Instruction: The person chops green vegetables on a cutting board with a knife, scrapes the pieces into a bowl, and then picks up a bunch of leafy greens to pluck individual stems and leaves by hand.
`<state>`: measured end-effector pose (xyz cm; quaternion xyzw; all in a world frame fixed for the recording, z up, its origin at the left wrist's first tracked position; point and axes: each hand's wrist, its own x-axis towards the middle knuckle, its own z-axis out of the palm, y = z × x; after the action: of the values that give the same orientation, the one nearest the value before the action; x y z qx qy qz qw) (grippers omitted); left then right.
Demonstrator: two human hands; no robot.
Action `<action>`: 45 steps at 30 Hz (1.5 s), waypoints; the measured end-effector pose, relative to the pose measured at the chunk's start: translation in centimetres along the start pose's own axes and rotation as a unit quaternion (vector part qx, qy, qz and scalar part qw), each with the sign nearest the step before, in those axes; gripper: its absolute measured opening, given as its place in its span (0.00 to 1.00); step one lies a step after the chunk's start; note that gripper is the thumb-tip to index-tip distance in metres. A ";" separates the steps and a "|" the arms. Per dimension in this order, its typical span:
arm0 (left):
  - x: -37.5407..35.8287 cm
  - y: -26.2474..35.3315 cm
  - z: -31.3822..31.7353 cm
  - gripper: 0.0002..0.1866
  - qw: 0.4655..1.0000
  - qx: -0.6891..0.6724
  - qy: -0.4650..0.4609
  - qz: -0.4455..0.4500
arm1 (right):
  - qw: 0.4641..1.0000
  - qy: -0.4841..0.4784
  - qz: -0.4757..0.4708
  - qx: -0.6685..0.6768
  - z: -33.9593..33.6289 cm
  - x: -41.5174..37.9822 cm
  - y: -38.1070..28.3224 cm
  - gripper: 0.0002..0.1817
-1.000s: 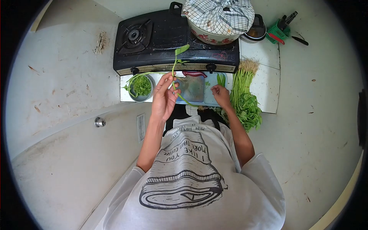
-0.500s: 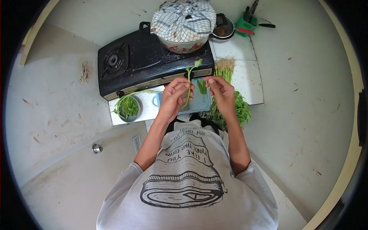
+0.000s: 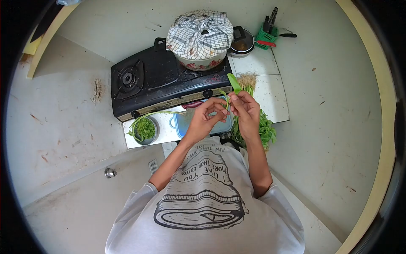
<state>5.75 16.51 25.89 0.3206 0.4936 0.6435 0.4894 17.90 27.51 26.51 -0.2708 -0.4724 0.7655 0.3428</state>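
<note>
My right hand [image 3: 246, 113] is closed in a pinch on a leafy green stem [image 3: 234, 83], whose broad leaf points up and away from me. Just to its left, my left hand [image 3: 208, 120] has its fingers curled in at the lower part of the same stem, fingertips almost meeting those of the right. Both hands are above a light blue tray or board [image 3: 182, 125], which they partly cover. A reddish-purple handle [image 3: 192, 104] lies at its far edge. Left of it, a grey bowl [image 3: 155, 134] holds chopped greens [image 3: 144, 128], and long stems [image 3: 158, 113] rest across its rim.
Behind the hands stands a black gas stove [image 3: 163, 80] with a cloth-wrapped pot [image 3: 201, 63]. A lidded pan [image 3: 242, 44] and a green basket [image 3: 267, 39] of utensils are at the back right. A rooted bundle of greens [image 3: 266, 129] lies on the right.
The stem has passed from upright in my left hand to my right hand's pinch, with a broad leaf now showing. My hands have drawn together, and the left has shifted right and nearer me.
</note>
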 end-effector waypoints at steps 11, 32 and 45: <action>0.6 0.9 -0.4 0.11 1.000 0.021 0.008 0.015 | 0.994 -0.045 -0.063 -0.073 -0.1 0.7 0.4 0.10; 0.8 0.7 -0.3 0.08 0.996 0.052 0.064 0.031 | 0.996 -0.026 -0.087 -0.022 -0.8 0.7 1.1 0.09; 0.3 1.2 -0.1 0.07 0.997 -0.015 0.079 0.011 | 0.999 -0.026 -0.042 0.021 -1.3 0.0 2.3 0.09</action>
<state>5.23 16.75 26.98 0.2664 0.5178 0.6793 0.4466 18.22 27.48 23.85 -0.2234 -0.4757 0.7671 0.3680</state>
